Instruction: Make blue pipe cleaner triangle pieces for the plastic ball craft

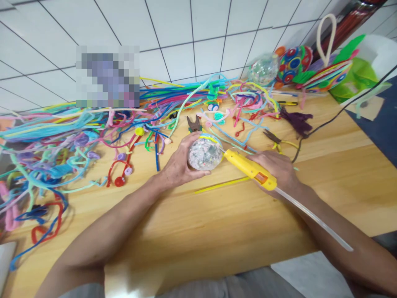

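My left hand (179,164) is wrapped round the left side of a clear ball (204,155) with pale speckled filling. A yellow strip (208,138) curves over the ball's upper part. In my right hand (275,166) is a yellow glue gun (248,167), its nozzle pointing at the ball's right edge. A long translucent glue stick (313,219) sticks out of the gun's rear. On the wooden table (198,231) just below the ball and gun lies a straight yellow pipe cleaner (221,185).
Tangled pipe cleaners (52,128) cover the left and back. Pliers (194,124) stand behind the ball, others (273,137) lie right. A black cord (344,108) crosses the right side. Another clear ball (264,69) and colourful ornament (294,64) sit by the tiled wall (173,37).
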`<state>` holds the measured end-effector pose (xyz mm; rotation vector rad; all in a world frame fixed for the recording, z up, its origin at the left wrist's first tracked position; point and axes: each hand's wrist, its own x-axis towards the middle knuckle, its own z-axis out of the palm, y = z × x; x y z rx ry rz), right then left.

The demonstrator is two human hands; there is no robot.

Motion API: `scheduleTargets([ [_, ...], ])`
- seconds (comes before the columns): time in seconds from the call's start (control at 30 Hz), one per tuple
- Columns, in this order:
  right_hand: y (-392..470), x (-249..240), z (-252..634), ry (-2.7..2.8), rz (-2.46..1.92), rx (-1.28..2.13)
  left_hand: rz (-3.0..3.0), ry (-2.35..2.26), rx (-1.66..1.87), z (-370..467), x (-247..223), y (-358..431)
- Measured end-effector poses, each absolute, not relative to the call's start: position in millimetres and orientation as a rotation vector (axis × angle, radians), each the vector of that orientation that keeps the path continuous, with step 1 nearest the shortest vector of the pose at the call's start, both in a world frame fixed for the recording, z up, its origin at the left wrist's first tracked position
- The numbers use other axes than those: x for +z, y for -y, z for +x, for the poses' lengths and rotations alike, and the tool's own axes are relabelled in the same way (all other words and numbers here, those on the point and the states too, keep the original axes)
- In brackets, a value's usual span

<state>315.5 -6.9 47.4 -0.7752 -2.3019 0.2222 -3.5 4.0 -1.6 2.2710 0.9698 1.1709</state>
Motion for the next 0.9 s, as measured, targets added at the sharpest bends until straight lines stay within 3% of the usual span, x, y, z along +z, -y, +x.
scheduleTargets([
  [0.9, 1, 35, 312, 2.312, -0.774, 0.186, 2.340, -0.949, 1.186, -3, 1, -6],
])
